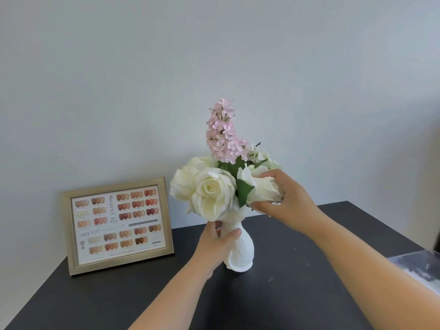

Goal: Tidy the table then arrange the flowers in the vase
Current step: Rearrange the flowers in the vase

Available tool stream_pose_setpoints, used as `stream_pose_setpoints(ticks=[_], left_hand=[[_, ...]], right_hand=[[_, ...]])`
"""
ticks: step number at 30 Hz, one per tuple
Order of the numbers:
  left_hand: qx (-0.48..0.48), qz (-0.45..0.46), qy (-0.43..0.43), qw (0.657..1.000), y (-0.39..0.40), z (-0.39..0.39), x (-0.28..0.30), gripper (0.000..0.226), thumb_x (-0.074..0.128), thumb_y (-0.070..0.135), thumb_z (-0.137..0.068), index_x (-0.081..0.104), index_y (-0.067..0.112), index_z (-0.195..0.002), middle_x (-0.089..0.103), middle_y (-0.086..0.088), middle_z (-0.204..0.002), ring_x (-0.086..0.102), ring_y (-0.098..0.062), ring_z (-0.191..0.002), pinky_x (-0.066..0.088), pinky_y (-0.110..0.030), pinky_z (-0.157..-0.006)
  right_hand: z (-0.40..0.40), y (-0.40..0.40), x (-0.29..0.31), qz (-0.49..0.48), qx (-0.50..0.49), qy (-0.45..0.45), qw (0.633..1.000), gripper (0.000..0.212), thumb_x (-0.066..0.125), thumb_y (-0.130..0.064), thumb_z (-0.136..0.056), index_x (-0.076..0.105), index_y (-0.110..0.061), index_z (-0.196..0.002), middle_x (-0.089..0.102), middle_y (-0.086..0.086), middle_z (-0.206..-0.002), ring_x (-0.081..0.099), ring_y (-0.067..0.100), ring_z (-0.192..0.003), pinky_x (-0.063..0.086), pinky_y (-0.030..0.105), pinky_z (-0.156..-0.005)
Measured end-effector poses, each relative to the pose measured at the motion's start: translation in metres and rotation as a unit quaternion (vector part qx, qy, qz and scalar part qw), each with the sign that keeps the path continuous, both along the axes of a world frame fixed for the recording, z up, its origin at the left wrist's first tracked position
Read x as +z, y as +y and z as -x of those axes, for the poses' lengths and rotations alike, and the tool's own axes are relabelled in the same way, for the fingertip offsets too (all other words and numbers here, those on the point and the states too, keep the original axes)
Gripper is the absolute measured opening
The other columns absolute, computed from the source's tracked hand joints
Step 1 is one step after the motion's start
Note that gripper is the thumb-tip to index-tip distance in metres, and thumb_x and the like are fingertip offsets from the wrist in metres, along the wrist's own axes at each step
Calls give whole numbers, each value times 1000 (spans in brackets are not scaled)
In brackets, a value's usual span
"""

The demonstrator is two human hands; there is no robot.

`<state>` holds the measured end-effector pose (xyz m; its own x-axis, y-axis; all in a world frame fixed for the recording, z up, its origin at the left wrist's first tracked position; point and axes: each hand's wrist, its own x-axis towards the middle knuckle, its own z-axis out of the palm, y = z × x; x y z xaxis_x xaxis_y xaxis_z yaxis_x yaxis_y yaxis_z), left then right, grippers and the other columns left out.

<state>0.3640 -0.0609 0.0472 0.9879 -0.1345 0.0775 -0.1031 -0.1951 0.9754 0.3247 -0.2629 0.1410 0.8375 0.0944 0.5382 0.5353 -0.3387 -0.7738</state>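
A white twisted vase (242, 251) stands upright on the black table (297, 294). It holds several white roses (212, 191) and a tall pink lilac spray (222, 134) with green leaves. My left hand (215, 246) wraps around the vase's neck and left side. My right hand (283, 198) closes around a white rose (263, 190) at the right of the bunch, thumb under it and fingers over it. The stems are hidden inside the vase.
A gold-framed nail colour chart (119, 225) leans against the grey wall at the back left of the table. A clear plastic box (421, 267) sits at the table's right edge. Small bits of debris (270, 279) lie right of the vase.
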Motion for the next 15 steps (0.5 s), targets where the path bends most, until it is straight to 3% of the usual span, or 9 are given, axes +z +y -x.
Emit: stream_pose_setpoints(ticks=[4,7,10,15], left_hand=[[32,-62,-5,998,-6,-13,-5,63,74,33,-84,42,29,-137,55,8,-133,52,-14,-125,44,-39,-105],[32,-83,-13,996,-9,-20,-9,65,74,36,-85,41,26,-140,54,8,-136,51,-13,-124,44,-34,-101],[38,-97,-19,994,-11,-22,-11,66,74,38,-85,42,24,-140,54,8,-135,51,-10,-119,42,-29,-95],[40,-97,-40,994,-9,-22,-13,62,73,34,-85,42,26,-138,55,9,-130,50,-15,-126,42,-33,-101]], right_hand=[[-7,4,6,-9,-35,9,999,45,83,-38,-66,58,-45,-103,69,-21,-91,67,4,-77,50,16,-60],[-12,10,10,2,-74,5,997,41,82,-39,-68,58,-40,-102,67,-20,-86,62,-1,-73,44,10,-56],[-15,14,18,48,-82,19,995,40,81,-37,-70,59,-36,-103,66,-14,-84,61,0,-70,43,15,-58],[-11,26,24,147,-80,-8,986,43,79,-35,-72,63,-28,-112,66,-13,-88,61,7,-81,49,21,-66]])
